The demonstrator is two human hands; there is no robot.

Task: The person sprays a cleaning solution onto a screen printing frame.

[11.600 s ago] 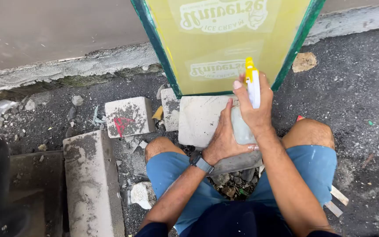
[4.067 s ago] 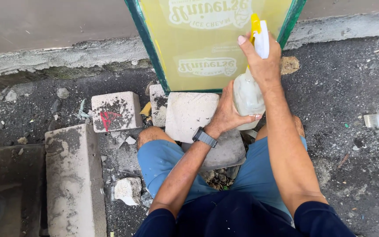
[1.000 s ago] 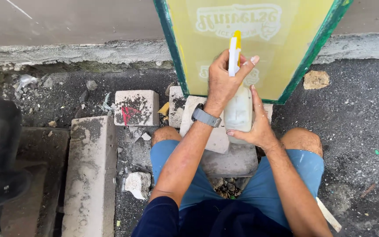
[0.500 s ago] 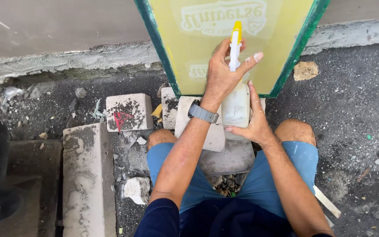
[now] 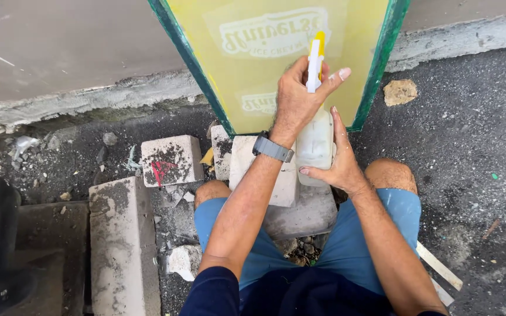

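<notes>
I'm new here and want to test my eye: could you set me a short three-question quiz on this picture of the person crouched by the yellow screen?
1. True or false: the left hand grips the sprayer head of the spray bottle.
2. What does the right hand do? A) rests on a knee B) steadies the bottle's body C) holds a brick
3. What colour is the frame around the yellow screen?

Key: 1 true; 2 B; 3 green.
</notes>
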